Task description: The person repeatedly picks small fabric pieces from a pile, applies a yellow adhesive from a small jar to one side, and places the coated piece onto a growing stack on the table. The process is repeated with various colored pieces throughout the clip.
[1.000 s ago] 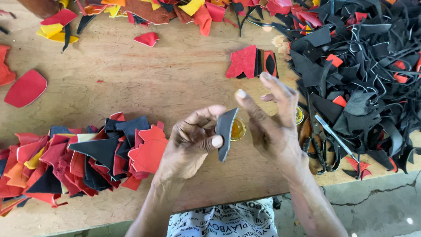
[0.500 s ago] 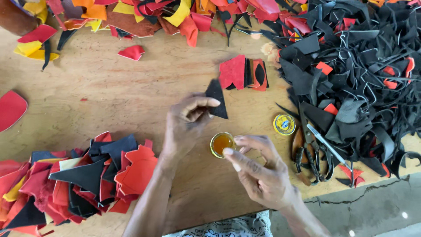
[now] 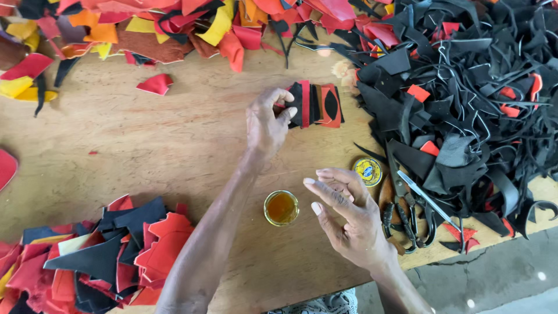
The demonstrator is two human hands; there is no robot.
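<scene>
Nearest you, at the table's (image 3: 145,151) near edge, your right hand (image 3: 349,218) hovers with nothing in it, fingers (image 3: 325,195) loosely spread and slightly curled, just to the right of the small round glass dish of amber liquid (image 3: 282,207). By your left forearm, toward the near-left corner, lies a stack of cut red and black pieces (image 3: 116,250). To the right of your free hand sit a small round yellow tin (image 3: 368,171) and black-handled scissors (image 3: 404,203), close against the big heap of black offcuts (image 3: 465,99) that fills the right edge. Further out, near the middle of the table, your left hand (image 3: 266,125) reaches forward, its fingers pinched together on the left edge of a small black piece (image 3: 296,104) that it seems to be laying onto the short row of red and black pieces (image 3: 322,104). Judging by this, you are at the placing step: the piece looks as though it is being set down alongside the others. The next move probably calls for pressing it flat, letting go, and bringing that hand to the near-left stack for another piece. Along the far edge runs a jumble of red, orange and yellow scraps (image 3: 174,23).
</scene>
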